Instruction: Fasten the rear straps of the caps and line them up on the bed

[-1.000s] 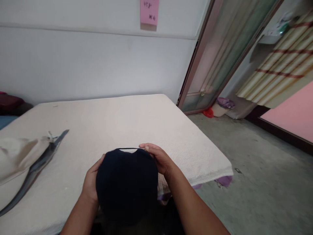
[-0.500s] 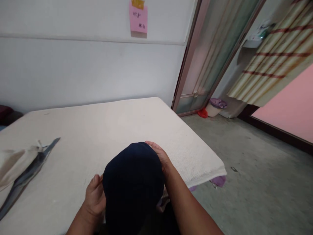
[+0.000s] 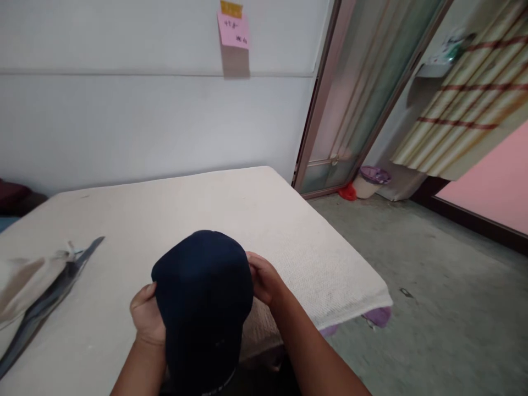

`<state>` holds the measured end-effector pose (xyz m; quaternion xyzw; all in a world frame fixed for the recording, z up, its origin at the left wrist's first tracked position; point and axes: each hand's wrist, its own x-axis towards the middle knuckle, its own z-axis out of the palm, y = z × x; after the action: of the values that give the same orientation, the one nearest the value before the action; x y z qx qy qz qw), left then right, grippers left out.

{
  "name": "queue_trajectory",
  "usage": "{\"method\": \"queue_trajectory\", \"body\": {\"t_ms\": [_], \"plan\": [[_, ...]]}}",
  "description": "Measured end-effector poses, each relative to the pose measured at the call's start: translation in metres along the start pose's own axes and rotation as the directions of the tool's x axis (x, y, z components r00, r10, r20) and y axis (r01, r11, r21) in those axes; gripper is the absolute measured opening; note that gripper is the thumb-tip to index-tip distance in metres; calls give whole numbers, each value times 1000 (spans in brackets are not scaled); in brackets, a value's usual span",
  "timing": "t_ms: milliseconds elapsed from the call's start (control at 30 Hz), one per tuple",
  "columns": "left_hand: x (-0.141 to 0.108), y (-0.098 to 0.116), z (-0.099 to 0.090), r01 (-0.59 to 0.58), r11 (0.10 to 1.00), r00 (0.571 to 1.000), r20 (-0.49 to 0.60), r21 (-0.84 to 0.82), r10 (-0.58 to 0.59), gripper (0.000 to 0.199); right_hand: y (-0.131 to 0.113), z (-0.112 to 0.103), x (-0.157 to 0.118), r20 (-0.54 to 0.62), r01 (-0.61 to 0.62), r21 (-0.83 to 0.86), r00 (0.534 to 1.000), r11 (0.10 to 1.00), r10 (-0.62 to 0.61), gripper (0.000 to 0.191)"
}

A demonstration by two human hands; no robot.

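1. Over the near side of the white-covered desk (image 3: 231, 201), a navy cap (image 3: 204, 305) is held between two hands, its rounded crown (image 3: 202, 258) pointing away from the person and its brim (image 3: 202, 363) towards them. Whether its underside touches the desk cannot be told.

2. At its left side, the left hand (image 3: 148, 316) is partly closed on it, thumb against the edge, fingers hidden by the fabric.

3. Opposite, the right hand (image 3: 264, 278) is half curled, holding the edge of the crown with bent fingers; the tips are partly hidden, so how firmly it grips cannot be judged.

4. For good handling, level support from both sides would probably serve best: light, even pressure, so that the soft-looking crown keeps its curve and the brim is not bent. Holding by the edges should also leave the outer surface open to view.

5. Along the brim's edge runs a short row of pale marks resembling lettering, too small to read; a fainter mark sits above it. No brand can be made out.

6. On the wall (image 3: 124, 126), a pink note (image 3: 233, 30) hangs from yellow tape (image 3: 231, 9). Its handwriting seems to begin with "45"; the second line is illegible.
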<state>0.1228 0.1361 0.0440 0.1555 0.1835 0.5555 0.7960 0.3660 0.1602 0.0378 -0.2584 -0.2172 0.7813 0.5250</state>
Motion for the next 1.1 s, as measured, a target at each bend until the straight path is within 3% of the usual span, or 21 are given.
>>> {"method": "queue_trajectory", "body": {"t_ms": [133, 300, 533, 633, 733, 900, 1100], "plan": [[6, -1, 1, -68, 998, 997, -29, 1, 68, 30, 9, 2, -1, 2, -28, 18, 1000, 999, 27, 19], [10, -4, 8, -49, 999, 997, -50, 13, 50, 31, 8, 2, -3, 33, -9, 13, 999, 1000, 9, 9], [15, -20, 22, 140, 987, 990, 20, 85, -142, 37, -10, -13, 1, 4, 49, -5, 999, 999, -49, 5], [17, -27, 23, 207, 972, 978, -39, 112, -204, 41, -15, -18, 1, -4, 63, -7, 998, 998, -63, 6], [21, -29, 22, 208, 974, 977, -69, 92, -202, 44, -17, -19, 0, -6, 79, 1, 997, 997, -79, 9], [31, -21, 15, 152, 988, 982, 119, -28, -147, 48, -14, -15, -6, -18, 111, 33, 994, 993, -110, 17], [45, -8, -10, 85, 994, 987, 144, -64, -75, 45, -4, -9, -18, 66, -56, 39, 996, 998, 53, 24]]}}
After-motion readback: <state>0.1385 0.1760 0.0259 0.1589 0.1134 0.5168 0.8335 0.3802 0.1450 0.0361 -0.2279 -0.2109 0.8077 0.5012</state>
